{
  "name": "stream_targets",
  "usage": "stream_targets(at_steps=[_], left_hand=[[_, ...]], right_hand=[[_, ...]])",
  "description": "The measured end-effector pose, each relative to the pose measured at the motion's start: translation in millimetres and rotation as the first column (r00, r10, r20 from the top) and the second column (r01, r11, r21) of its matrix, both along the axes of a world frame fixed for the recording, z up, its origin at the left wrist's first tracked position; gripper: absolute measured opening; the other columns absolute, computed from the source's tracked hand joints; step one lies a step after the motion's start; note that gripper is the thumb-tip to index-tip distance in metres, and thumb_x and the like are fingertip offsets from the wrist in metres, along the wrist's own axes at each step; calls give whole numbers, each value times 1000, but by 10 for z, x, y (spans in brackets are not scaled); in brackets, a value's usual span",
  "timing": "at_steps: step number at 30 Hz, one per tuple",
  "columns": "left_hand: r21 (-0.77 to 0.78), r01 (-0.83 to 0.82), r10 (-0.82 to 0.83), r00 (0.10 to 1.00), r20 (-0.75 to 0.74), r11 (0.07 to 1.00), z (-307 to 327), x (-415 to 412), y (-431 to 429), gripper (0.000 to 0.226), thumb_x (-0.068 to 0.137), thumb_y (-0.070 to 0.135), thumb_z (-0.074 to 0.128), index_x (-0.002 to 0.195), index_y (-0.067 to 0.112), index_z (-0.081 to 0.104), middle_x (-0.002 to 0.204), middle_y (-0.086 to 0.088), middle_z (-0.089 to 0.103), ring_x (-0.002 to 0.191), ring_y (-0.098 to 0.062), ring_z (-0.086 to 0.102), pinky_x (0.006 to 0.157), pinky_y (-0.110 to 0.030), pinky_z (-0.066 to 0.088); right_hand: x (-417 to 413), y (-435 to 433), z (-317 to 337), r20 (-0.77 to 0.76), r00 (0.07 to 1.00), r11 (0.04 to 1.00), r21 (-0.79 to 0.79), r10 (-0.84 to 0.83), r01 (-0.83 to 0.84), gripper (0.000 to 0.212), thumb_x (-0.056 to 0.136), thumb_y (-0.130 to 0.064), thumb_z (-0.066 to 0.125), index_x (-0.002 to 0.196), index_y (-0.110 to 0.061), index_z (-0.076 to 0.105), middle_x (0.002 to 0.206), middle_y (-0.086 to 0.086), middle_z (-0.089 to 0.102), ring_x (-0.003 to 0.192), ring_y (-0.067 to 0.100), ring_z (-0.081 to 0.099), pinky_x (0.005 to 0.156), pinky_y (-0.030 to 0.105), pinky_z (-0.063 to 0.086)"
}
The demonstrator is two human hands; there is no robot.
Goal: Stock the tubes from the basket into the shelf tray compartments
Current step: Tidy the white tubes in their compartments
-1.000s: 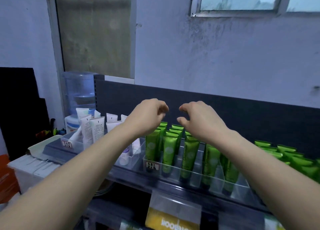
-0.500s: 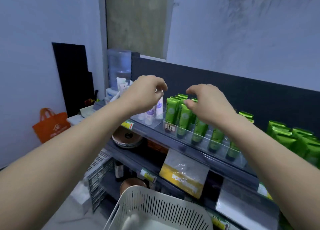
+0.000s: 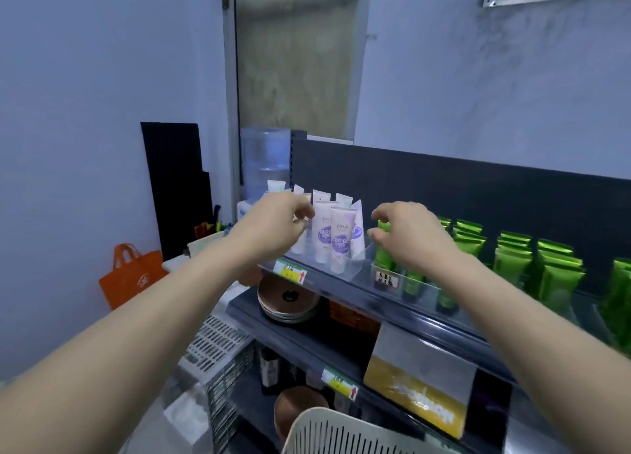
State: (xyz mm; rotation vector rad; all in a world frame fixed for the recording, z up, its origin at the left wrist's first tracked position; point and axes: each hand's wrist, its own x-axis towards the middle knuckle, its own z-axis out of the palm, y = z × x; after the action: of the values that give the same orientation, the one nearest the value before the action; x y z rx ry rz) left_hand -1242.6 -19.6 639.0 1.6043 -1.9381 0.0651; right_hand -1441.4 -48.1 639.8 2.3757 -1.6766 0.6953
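Head view: the clear shelf tray on the top shelf holds two lots of upright tubes, white and purple tubes in the left compartments and green tubes in the right ones. More green tubes stand further right. The basket sits low at the bottom edge, its contents out of sight. The left hand hovers by the white tubes, fingers curled, grip empty as far as I can see. The right hand hangs over the green tubes, fingers bent, holding nothing. Since half a second ago the view has swung left, and both hands have drifted left along the tray.
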Motion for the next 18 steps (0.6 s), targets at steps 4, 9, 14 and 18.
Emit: stream_targets(at_steps=[4,9,14,18], left_hand=[[18,97,-97,995,17,995,-100,571,-496,24,92,13,52,110,16,67,110,0,66,100,-16,59,83,-23,43],[63,242,-243,970,5,968,-41,1075,-1081,24,92,14,52,112,15,66,112,-2,66,101,-16,60,83,-23,45],[109,368,-365,930,-46,923,-128,1175,-1412,25,91,13,52,111,16,67,109,-2,67,92,-13,58,81,-23,45],[118,415,-414,910,-33,902,-167,1141,-1563,25,92,13,51,111,16,66,111,-2,66,97,-15,60,84,-25,46]], right_hand=[[555,-349,-153,46,995,995,42,-89,87,32,89,-25,55,118,-15,63,114,9,67,104,29,59,79,32,46],[1026,-611,-172,101,956,957,124,-275,262,38,89,-27,56,125,-16,60,119,9,65,108,29,59,87,35,51],[1129,-662,-126,82,907,907,124,-413,402,36,91,-26,55,124,-13,60,120,8,66,109,27,59,83,32,47],[1169,-719,-136,75,885,885,125,-459,448,31,91,-23,54,119,-13,63,112,9,68,101,28,61,76,31,48]])
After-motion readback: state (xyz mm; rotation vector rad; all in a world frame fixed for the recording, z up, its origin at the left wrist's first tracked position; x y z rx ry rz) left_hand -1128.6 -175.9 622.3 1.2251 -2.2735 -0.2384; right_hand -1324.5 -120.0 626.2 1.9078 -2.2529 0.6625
